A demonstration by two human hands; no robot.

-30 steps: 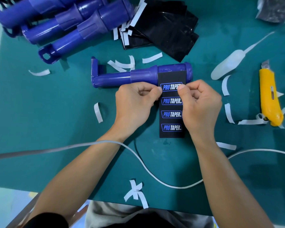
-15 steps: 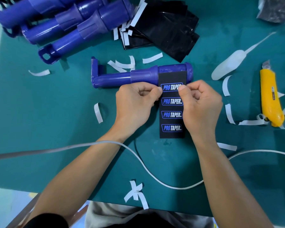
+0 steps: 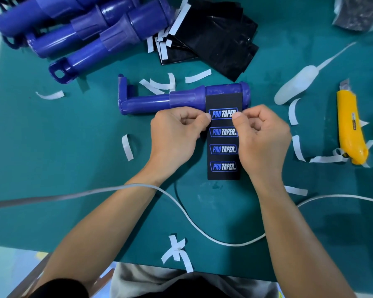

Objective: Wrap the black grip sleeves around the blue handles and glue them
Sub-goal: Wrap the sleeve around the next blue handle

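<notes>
A blue handle (image 3: 159,102) lies crosswise on the green mat. A black grip sleeve (image 3: 224,151) printed with "PRO TAPER" logos has its top end laid on the handle's thick right part; the rest lies flat toward me. My left hand (image 3: 177,136) pinches the sleeve's left edge near the top logo. My right hand (image 3: 261,138) pinches its right edge at the same height. Both hands have curled fingers, with thumbs pressing on the sleeve.
Several more blue handles (image 3: 84,33) are piled at the back left, beside a stack of black sleeves (image 3: 220,39). A white glue bottle (image 3: 297,87), a yellow utility knife (image 3: 351,127), scattered white backing strips (image 3: 127,147) and a white cable (image 3: 202,229) lie around.
</notes>
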